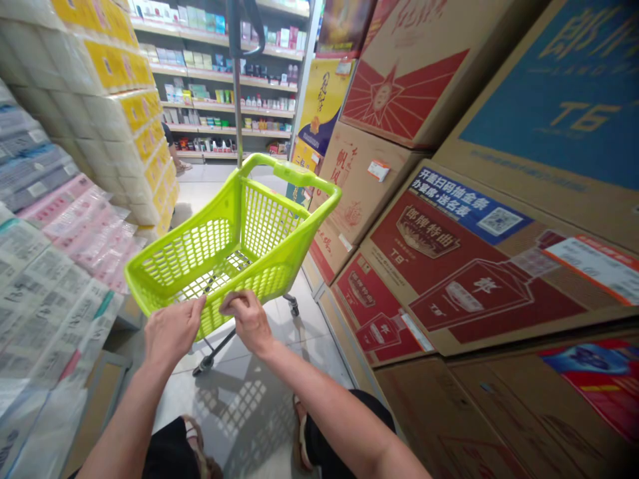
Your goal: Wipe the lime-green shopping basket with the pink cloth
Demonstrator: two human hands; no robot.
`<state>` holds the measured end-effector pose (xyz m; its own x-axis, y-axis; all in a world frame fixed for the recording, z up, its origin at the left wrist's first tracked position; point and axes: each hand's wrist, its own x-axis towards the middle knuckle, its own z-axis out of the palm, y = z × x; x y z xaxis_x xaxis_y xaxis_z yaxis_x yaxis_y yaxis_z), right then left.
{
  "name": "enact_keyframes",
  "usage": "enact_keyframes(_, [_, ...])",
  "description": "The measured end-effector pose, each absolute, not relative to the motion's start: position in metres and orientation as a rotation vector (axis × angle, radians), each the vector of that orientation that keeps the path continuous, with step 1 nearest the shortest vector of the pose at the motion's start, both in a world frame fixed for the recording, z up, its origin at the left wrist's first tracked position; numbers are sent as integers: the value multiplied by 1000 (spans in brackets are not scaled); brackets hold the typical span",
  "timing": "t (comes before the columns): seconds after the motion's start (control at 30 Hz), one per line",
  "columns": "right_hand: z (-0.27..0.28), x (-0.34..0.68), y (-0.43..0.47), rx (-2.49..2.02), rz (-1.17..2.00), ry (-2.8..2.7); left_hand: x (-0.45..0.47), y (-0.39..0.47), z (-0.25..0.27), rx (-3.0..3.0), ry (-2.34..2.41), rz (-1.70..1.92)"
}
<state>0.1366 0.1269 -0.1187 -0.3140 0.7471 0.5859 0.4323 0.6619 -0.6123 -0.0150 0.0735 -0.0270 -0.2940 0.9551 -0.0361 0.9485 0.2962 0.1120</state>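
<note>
A bright green plastic shopping cart [200,229] with a lattice basket stands tilted in view just ahead of me. My left hand [172,332] is closed, its fingers curled, overlapping the near corner of the basket rim. Close by on its right, my right hand [248,322] is also closed, fingers bent in a pinch in front of the basket's near side wall. Whether either hand touches the cart, or what lies inside the fingers, I cannot make out. A metal pole [238,113] rises at the cart's handle end.
Stacked liquor cartons [449,266] line the right side. On the left are piled tissue packs [84,113] and plastic-wrapped packages [50,299]. Shelves of small boxes and bottles [214,66] stand at the back. Part of another person [174,153] shows beside the tissue stack.
</note>
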Motion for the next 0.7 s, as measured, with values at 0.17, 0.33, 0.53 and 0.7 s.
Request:
enact_keyframes(0.17, [-107, 140, 140, -946, 343, -1766, -5, 74, -26, 1584, 2520, -28])
enact_keyframes(0.33, [-113, 134, 145, -1055, 258, -1694, 10, 74, -36, 1623, 2559, 25])
enact_keyframes(0.53, [-119, 124, 124, -848, 188, -2020, 4, 75, -40, 1782, 2424, 123])
enact_keyframes(0.7, [-100, 152, 162, -1049, 159, -1947, -27, 72, -45, 1979, 2087, 337])
